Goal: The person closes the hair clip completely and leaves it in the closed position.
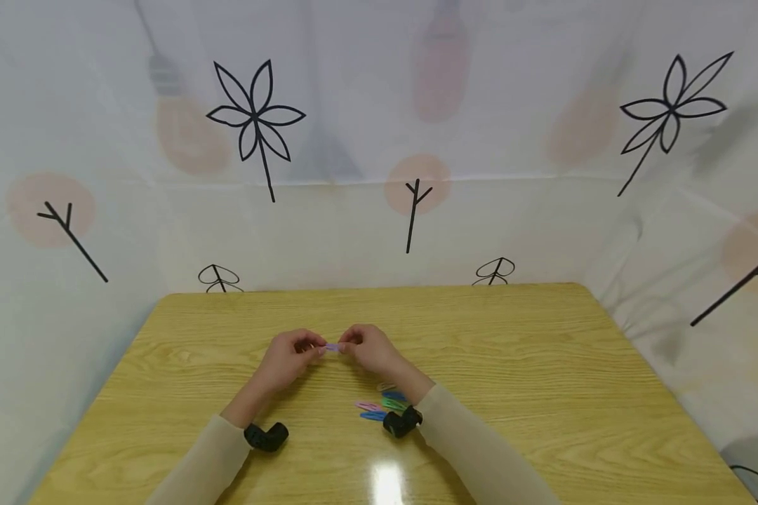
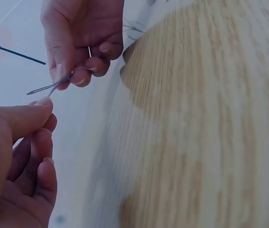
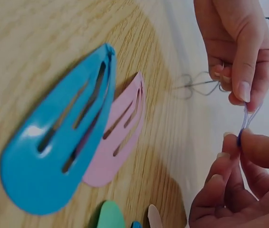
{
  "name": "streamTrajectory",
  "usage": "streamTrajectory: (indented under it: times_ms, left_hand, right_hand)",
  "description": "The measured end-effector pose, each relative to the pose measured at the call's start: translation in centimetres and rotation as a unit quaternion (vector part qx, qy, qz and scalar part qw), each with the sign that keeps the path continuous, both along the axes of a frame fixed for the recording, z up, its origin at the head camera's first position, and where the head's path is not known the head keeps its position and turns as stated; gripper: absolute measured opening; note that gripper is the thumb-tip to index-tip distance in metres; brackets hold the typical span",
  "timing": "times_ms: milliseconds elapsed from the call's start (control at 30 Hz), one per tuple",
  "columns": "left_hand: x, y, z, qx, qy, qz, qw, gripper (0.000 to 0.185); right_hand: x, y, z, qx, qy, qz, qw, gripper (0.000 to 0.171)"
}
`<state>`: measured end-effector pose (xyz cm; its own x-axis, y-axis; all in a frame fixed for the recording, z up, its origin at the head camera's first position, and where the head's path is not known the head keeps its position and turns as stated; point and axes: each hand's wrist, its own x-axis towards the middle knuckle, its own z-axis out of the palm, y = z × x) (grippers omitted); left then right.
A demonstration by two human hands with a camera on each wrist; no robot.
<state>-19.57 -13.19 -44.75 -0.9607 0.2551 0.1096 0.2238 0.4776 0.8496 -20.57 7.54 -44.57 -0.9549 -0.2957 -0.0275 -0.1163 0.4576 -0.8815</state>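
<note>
A lavender snap hair clip [image 1: 331, 347] is held up above the table between both hands. My left hand [image 1: 286, 359] pinches one end with thumb and fingertips, and my right hand [image 1: 374, 349] pinches the other. In the left wrist view the clip [image 2: 40, 90] shows its two layers spread apart. Beside the right wrist lie several more hair clips: a pink clip [image 3: 99, 168] partly behind a large-looking blue clip [image 3: 23, 171], a green clip [image 3: 110, 218], a second blue one and a beige clip [image 3: 154, 217].
The wood-grain table [image 1: 512, 365] stands against a white printed cloth [image 1: 341, 231] that hangs behind it and at both sides. Black wrist cameras sit at the left cuff [image 1: 267, 438] and right cuff [image 1: 402, 422], the right one close over the clips.
</note>
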Motion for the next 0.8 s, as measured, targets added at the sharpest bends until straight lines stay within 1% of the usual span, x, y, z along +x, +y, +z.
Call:
streamTrajectory:
  times_ms: [100, 233, 300, 367, 533, 667, 800]
  left_hand:
    - [0.1, 0.0, -0.1, 0.007, 0.017, 0.004, 0.9998, 0.006]
    - [0.4, 0.2, -0.3, 0.010, 0.056, 0.006, 0.9983, 0.007]
    - [0.5, 0.3, -0.2, 0.009, 0.072, 0.010, 0.9973, 0.007]
    - [0.7, 0.4, -0.1, 0.010, 0.080, 0.015, 0.9966, 0.007]
    - [1.3, 0.7, 0.3, 0.011, 0.081, 0.022, 0.9964, 0.008]
    - [1.7, 0.9, 0.4, 0.009, 0.085, 0.011, 0.9962, 0.008]
    - [1.9, 1.1, 0.2, 0.015, 0.090, 0.001, 0.9958, 0.008]
  right_hand:
    - [0.3, 0.2, 0.2, -0.023, -0.018, 0.002, 1.000, 0.012]
    - [0.7, 0.5, 0.6, -0.064, -0.040, 0.013, 0.997, 0.017]
    - [1.0, 0.7, 0.8, -0.084, -0.046, 0.018, 0.995, 0.019]
    - [1.3, 0.8, 1.1, -0.100, -0.047, 0.022, 0.994, 0.020]
    - [2.0, 1.2, 1.7, -0.105, -0.030, 0.025, 0.994, 0.020]
    - [2.5, 1.5, 1.9, -0.095, -0.009, 0.023, 0.995, 0.019]
    - [2.9, 1.8, 1.9, -0.087, 0.006, 0.015, 0.996, 0.017]
